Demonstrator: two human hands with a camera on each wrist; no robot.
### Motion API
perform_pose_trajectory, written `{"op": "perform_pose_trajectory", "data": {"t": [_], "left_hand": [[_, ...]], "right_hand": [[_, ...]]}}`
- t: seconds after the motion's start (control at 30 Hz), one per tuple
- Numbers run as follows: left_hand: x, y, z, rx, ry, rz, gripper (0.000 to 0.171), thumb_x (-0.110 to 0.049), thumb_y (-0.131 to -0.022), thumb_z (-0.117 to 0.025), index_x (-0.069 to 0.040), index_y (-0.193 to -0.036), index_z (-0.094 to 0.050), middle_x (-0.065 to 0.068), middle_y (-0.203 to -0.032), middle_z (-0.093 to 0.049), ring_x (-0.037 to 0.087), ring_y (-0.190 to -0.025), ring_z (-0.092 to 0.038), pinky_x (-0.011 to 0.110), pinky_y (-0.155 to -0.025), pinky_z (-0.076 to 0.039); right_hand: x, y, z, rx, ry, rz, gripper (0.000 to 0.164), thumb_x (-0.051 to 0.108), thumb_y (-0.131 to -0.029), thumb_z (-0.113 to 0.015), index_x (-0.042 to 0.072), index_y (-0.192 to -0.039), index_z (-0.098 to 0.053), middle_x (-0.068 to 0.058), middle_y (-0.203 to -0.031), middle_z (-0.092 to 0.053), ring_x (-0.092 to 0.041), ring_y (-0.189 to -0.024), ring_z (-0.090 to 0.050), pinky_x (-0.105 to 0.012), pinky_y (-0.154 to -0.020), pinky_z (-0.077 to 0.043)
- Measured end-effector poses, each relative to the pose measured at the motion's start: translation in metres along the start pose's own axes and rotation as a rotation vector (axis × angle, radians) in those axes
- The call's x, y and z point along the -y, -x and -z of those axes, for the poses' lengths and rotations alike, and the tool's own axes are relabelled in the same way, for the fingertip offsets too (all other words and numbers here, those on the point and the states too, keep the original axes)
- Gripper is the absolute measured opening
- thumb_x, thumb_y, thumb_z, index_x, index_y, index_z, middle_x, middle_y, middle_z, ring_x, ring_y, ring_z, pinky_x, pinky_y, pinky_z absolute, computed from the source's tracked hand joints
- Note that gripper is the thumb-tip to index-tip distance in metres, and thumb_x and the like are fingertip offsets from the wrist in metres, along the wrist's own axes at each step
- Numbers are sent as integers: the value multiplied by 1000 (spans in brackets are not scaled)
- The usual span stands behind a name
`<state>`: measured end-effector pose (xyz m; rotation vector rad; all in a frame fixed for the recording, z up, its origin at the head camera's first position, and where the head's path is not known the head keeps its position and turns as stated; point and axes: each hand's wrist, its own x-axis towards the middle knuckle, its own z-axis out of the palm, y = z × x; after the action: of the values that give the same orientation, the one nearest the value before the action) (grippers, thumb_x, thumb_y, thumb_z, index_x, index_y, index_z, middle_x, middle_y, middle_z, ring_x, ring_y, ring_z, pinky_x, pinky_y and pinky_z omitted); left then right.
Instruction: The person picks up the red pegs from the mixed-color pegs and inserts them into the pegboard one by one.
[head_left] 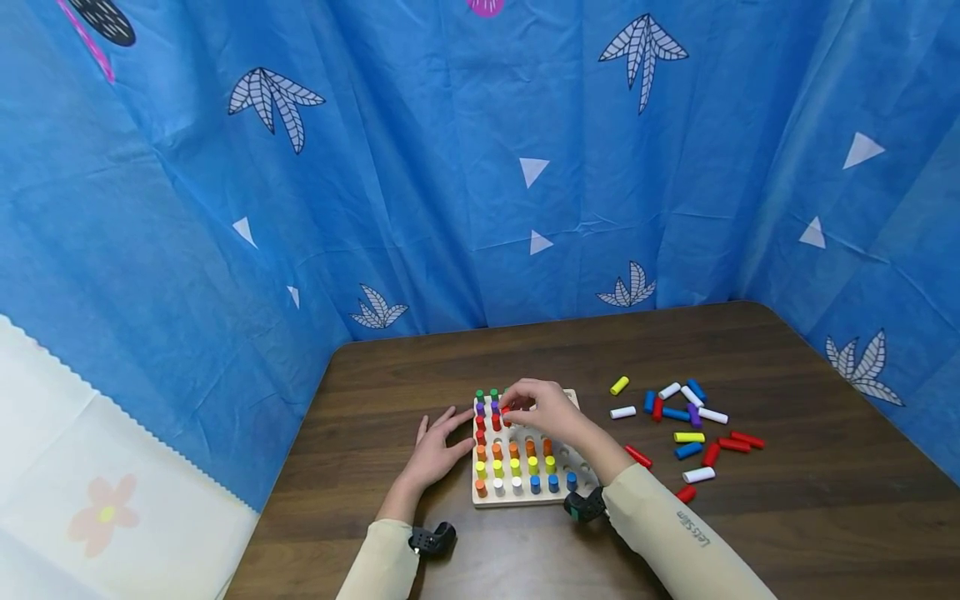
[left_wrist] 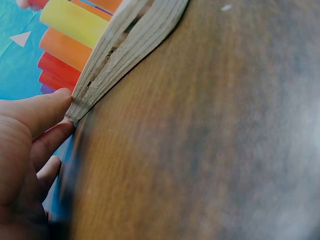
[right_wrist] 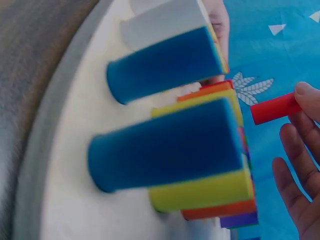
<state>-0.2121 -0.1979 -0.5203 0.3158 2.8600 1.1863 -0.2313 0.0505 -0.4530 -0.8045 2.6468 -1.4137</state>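
A pale wooden pegboard (head_left: pixel 525 502) lies on the table with rows of coloured pegs standing in it. Between thumb and finger, my right hand (head_left: pixel 543 408) pinches a red peg (right_wrist: pixel 272 109) above the board's far left part. The other fingers of that hand are spread. My left hand (head_left: pixel 435 454) rests at the board's left edge, fingertips touching its side, fingers fairly straight. Yellow pegs (head_left: pixel 515 467) and orange pegs (head_left: pixel 513 451) stand in the nearer rows. White pegs (head_left: pixel 498 487) and blue pegs (head_left: pixel 553 483) are in the front row. The right hand hides part of the board's far side.
Loose pegs lie scattered right of the board, among them a yellow peg (head_left: pixel 618 385), a white peg (head_left: pixel 698 475) and a red peg (head_left: pixel 638 456). The brown wooden table (head_left: pixel 825 517) reaches back to a blue patterned curtain (head_left: pixel 450 167).
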Motion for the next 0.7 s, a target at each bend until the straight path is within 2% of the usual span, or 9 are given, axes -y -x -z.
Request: {"op": "perform_pose_trajectory", "data": {"t": [0.3,0.53,0.7], "left_hand": [[-1,1,1,8,6,-7,51,-32,-94,-68,-21,-143,-57,8,-151,-52,32,-152,-31,64,-123,6],[0,1,1,2,2,-7,50,-31,-95,-68,-21,-143,-57,7,-151,-52,30,-152,-31,64,-123,6],[0,1,0,-2,2,-33,50,-29,-95,-68,-20,-143,-57,8,-151,-53,32,-150,-33,65,-122,3]], "right_hand": [[-3,-2,-16,62,-6,-67,11,16,-90,-75,18,-101,-75,3,-100,-69,-13,-87,-60,-25,-81,-54],[-4,-4,-21,91,-7,-48,9,19,-90,-75,19,-98,-74,5,-92,-67,-13,-81,-56,-23,-72,-51],[-6,-4,-23,101,4,-19,8,19,-89,-75,19,-98,-74,7,-87,-65,-12,-76,-55,-23,-67,-50]]}}
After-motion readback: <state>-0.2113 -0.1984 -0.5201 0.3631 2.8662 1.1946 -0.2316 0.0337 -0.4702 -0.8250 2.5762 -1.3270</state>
